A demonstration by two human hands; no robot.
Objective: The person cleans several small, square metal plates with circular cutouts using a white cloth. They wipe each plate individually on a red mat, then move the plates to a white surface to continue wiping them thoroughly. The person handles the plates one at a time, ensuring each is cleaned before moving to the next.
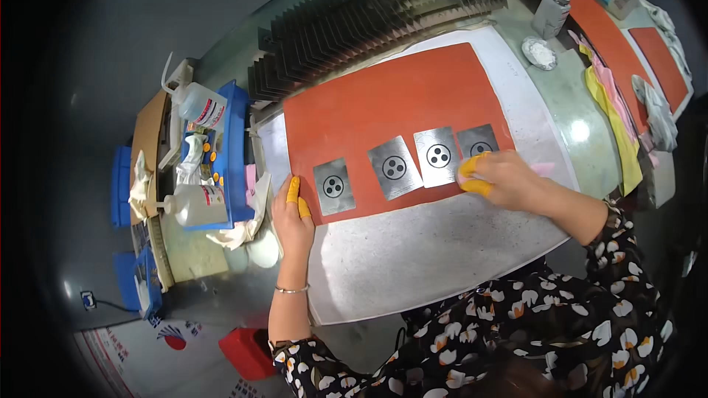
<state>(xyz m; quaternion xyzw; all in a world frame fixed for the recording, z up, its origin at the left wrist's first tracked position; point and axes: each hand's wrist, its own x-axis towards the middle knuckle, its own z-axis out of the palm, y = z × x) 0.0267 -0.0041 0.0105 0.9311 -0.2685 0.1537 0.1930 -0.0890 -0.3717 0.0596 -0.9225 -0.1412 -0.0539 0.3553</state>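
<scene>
Several thin silver-grey metal plates lie in a row on a red mat (383,96), each with a black ring-and-dots mark. The leftmost plate (335,203) sits just right of my left hand (293,214), which rests at the mat's left edge, fingers stretched out, with yellow finger cots on. Another plate (383,151) and a brighter plate (446,144) lie farther right. My right hand (505,180), also in yellow finger cots, is closed on a pink cloth (465,168) beside the rightmost plate (478,135), covering its lower part.
Behind the mat stands a rack of dark upright plates (346,29). At left, a blue tray (237,155) holds squeeze bottles (198,205). Back right are a metal-topped bottle (552,13) and a small dish of white material (540,53); yellow and pink cloths (616,118) hang nearby.
</scene>
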